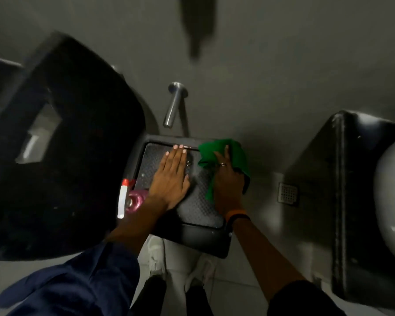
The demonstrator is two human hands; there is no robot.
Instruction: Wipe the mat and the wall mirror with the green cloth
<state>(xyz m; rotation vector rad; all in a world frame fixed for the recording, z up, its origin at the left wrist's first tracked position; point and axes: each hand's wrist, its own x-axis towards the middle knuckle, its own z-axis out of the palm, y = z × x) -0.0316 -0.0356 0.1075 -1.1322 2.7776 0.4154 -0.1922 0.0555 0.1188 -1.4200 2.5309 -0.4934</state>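
Note:
A dark textured mat (201,206) with a raised black rim lies on the floor below me, against the grey wall. My left hand (171,176) rests flat on its middle, fingers together and stretched out. My right hand (227,179), with a ring and an orange-and-black wristband, presses the green cloth (235,156) onto the mat's far right corner. The cloth bunches around the hand and hangs over the mat's right edge. No mirror is in view.
A spray bottle (123,197) with a red top and pink liquid lies left of the mat. A large black rounded fixture (62,144) fills the left. A metal pipe (173,106) sticks out of the wall above the mat. A floor drain (287,192) and a black cabinet with a white basin (388,197) are right.

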